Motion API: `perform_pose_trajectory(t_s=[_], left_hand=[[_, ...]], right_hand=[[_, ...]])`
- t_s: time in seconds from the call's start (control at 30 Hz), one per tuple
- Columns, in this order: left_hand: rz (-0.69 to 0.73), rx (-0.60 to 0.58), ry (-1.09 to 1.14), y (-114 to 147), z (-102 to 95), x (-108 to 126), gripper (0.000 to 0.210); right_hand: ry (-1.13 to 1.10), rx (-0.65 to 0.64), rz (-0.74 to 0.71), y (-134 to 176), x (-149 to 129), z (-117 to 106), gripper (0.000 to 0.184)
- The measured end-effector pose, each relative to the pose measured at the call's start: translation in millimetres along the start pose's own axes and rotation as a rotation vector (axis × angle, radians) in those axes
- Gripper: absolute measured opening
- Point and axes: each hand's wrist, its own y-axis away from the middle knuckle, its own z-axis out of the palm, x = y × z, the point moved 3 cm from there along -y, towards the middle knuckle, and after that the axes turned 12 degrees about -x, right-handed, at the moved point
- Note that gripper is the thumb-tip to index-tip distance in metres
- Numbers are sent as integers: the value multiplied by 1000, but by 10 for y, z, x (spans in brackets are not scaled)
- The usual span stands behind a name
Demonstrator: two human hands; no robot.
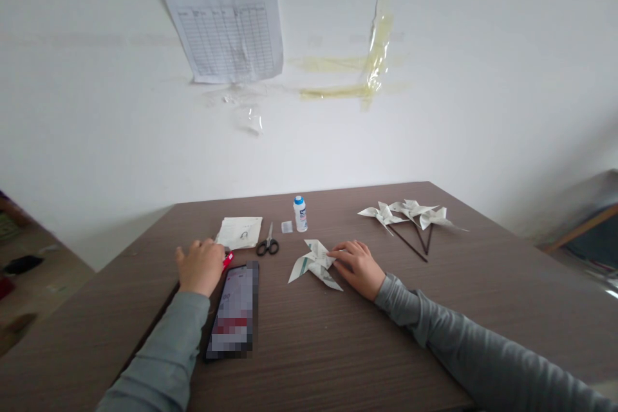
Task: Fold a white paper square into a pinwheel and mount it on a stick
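Bare counter (367,347) spreads toward 6 o'clock. The paper pinwheel (315,264) lies mid-counter, right hand (358,266) at its 3 o'clock, fingers flat on it. Left hand (200,266) grips a red object (227,260).

The table (338,335) is surfaced in matt brown wood-grain laminate. The pinwheel (315,262) under the right hand (360,267) is folded from white paper. A small glossy red plastic item (227,260) is gripped by the left hand (200,265). Both sleeves are of soft grey cloth. The phone (234,312) is faced with smooth glass.
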Motion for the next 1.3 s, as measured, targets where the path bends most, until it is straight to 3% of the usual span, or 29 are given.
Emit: perform_pose_trajectory(t_s=[0.23,0.73,0.97,1.3], left_hand=[[22,19,41,-21,37,-37,34],[17,-14,97,-156,163,-214,39],[34,42,130,-134,155,-236,25],[-33,12,79,-113,142,-239,52]], right_hand=[[-1,-3,-9,-3,4,3,37],[-12,19,-38,-8,12,16,35],[-7,8,-40,-7,13,20,36],[-6,24,-20,-1,0,18,35]])
